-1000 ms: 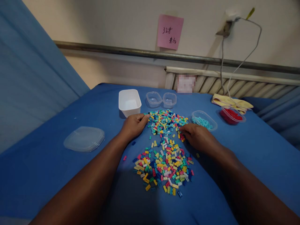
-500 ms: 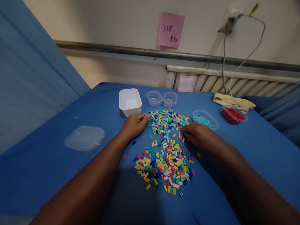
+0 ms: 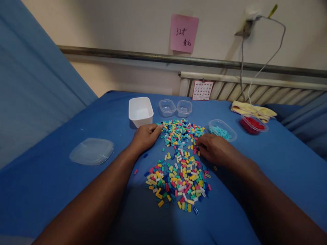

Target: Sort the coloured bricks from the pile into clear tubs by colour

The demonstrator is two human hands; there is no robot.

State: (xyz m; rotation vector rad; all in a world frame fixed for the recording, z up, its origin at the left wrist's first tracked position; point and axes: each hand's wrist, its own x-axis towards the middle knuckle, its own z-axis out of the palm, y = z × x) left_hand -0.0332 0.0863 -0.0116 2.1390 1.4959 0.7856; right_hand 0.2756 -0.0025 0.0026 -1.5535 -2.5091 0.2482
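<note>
- The far pile of small colourful blocks (image 3: pixel 178 132) lies between the two hands.
- The left hand (image 3: pixel 147 137) rests at the pile's left edge, fingers curled and thumb forward; whether it pinches a block, I cannot tell.
- The right hand (image 3: pixel 213 148) is at the right edge, fingers bent down towards some blocks; its fingertips are partly hidden, so I cannot tell if they grip one.
- The near pile of blocks (image 3: pixel 182 180) spreads closer to the person, between the forearms.
- A white tub (image 3: pixel 141 121) stands just beyond the left hand.
- Beyond the right hand are a box of turquoise pieces (image 3: pixel 233 138) and, farther right, a box of red pieces (image 3: pixel 265 129).
</note>
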